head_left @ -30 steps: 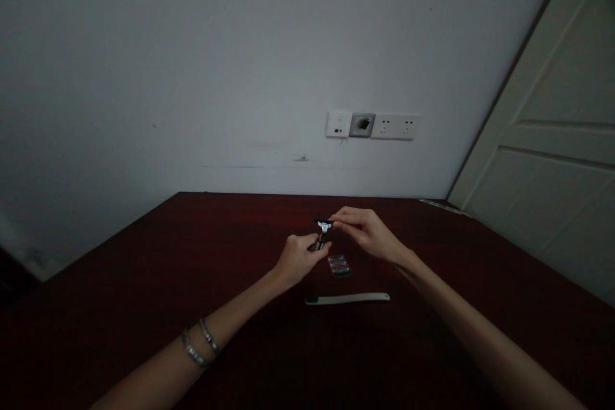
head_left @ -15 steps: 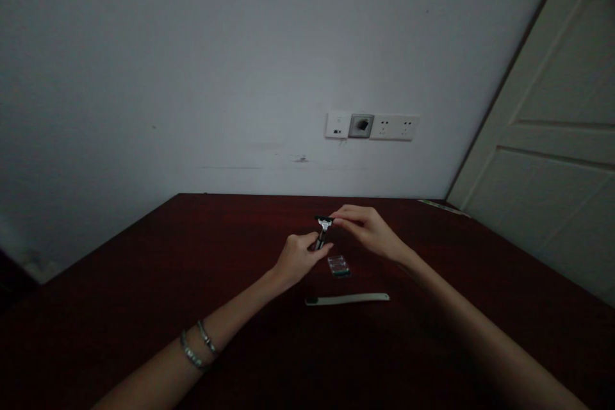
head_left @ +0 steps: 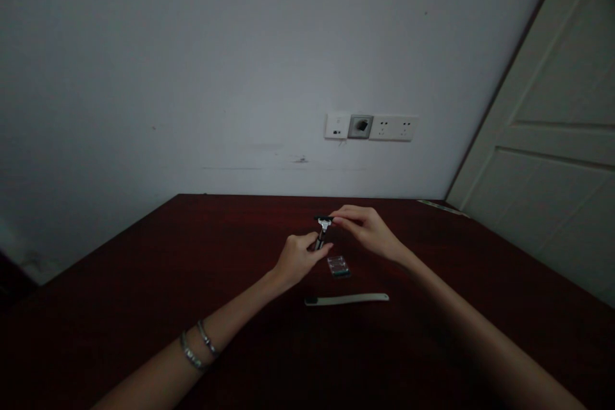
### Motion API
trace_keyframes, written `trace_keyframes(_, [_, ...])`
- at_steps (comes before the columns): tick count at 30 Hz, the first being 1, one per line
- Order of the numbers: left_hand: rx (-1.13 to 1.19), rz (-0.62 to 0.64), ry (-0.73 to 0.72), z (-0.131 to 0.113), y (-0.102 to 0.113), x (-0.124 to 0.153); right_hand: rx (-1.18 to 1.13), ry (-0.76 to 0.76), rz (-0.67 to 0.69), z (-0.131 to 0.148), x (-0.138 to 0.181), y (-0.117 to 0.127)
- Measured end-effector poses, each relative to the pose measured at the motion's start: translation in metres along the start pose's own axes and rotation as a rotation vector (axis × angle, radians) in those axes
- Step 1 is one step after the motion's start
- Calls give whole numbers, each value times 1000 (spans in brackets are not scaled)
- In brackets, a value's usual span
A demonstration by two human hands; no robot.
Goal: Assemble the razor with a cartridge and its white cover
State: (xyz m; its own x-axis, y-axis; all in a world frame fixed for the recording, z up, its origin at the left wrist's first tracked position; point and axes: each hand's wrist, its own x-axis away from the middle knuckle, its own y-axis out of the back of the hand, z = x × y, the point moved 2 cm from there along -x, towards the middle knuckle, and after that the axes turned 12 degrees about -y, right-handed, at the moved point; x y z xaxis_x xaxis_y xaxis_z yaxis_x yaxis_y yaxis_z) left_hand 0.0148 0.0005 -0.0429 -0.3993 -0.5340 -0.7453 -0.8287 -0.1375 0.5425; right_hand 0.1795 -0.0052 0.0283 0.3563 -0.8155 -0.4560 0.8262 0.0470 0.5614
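My left hand (head_left: 298,259) is closed around the handle of a razor (head_left: 324,225), which stands up between thumb and fingers with its silver neck showing. Across the top of the neck lies a dark razor head (head_left: 320,218). The thumb and fingertips of my right hand (head_left: 368,230) pinch the right end of that head. Below the razor, a small clear plastic case (head_left: 339,266) with a dark green strip at its near end lies on the table. Closer to me is a long pale handle-like strip (head_left: 350,299) with a dark left end; its kind is unclear.
The dark red table (head_left: 216,230) reaches back to a pale wall (head_left: 240,77). Wall sockets (head_left: 391,128) sit above its far edge. A panelled door (head_left: 552,141) stands at the right, and a thin flat item (head_left: 442,207) lies by the far right corner.
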Motion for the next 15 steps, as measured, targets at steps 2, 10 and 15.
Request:
trace_keyframes(2, [10,-14,3,-2,1,0,1,-22,-23,-3,-1,0])
trace_keyframes(10, [279,-67,199,-10,-1,-2,42,-111,-106,-20,-5,3])
trace_keyframes(15, [570,-65,327,-13,-1,-5,10,-181,-135,-27,-8,5])
